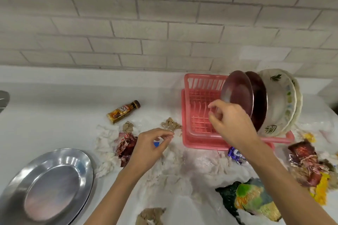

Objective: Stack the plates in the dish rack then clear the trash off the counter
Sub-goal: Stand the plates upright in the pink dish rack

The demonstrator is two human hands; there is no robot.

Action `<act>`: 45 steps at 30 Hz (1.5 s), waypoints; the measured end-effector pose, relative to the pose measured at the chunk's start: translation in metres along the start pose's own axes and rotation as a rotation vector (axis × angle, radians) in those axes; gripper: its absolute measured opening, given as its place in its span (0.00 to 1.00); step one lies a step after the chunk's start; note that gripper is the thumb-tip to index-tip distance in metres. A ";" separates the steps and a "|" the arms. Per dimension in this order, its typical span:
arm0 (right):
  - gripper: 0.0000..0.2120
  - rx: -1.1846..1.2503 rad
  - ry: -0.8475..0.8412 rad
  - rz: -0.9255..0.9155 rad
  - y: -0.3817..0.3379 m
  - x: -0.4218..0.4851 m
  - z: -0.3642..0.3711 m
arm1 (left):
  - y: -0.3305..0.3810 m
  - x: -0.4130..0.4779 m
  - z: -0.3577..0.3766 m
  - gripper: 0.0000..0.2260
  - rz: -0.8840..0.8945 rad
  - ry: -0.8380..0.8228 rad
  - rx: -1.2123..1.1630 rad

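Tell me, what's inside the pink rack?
Two dark red plates and white flowered plates stand on edge at the right end of the pink rack. The right hand hides part of its floor, and the plates hide what's behind them.

Four racked plates (237, 91), one rack (199, 97), one bottle (123, 111)

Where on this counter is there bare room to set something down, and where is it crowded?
Bare counter runs from the bottle left to the frame's edge, behind the steel plate. The dish rack has free slots on its left side. Crowded: tissues and wrappers fill the front, from the steel plate to the right edge.
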State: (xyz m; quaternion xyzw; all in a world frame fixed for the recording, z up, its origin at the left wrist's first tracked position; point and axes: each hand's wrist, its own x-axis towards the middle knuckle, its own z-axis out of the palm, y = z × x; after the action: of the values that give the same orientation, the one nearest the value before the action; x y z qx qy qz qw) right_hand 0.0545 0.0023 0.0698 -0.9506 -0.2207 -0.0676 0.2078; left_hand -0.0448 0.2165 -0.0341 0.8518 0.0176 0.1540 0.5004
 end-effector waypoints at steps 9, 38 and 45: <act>0.11 0.120 -0.404 -0.434 -0.097 -0.023 0.098 | -0.046 -0.096 -0.082 0.06 -0.285 0.301 0.189; 0.15 0.767 -0.888 -0.060 -0.208 -0.036 0.154 | 0.001 -0.160 -0.092 0.09 -0.403 0.601 0.048; 0.22 0.590 -0.424 -0.215 -0.171 -0.011 0.097 | 0.035 -0.122 -0.083 0.09 -0.199 0.353 -0.059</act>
State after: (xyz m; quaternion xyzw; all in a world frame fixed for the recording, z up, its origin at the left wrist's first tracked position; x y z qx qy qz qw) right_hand -0.0281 0.1793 0.0423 -0.8142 -0.3674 0.1754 0.4140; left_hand -0.1881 0.2470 0.0038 0.7906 0.1844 0.2513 0.5271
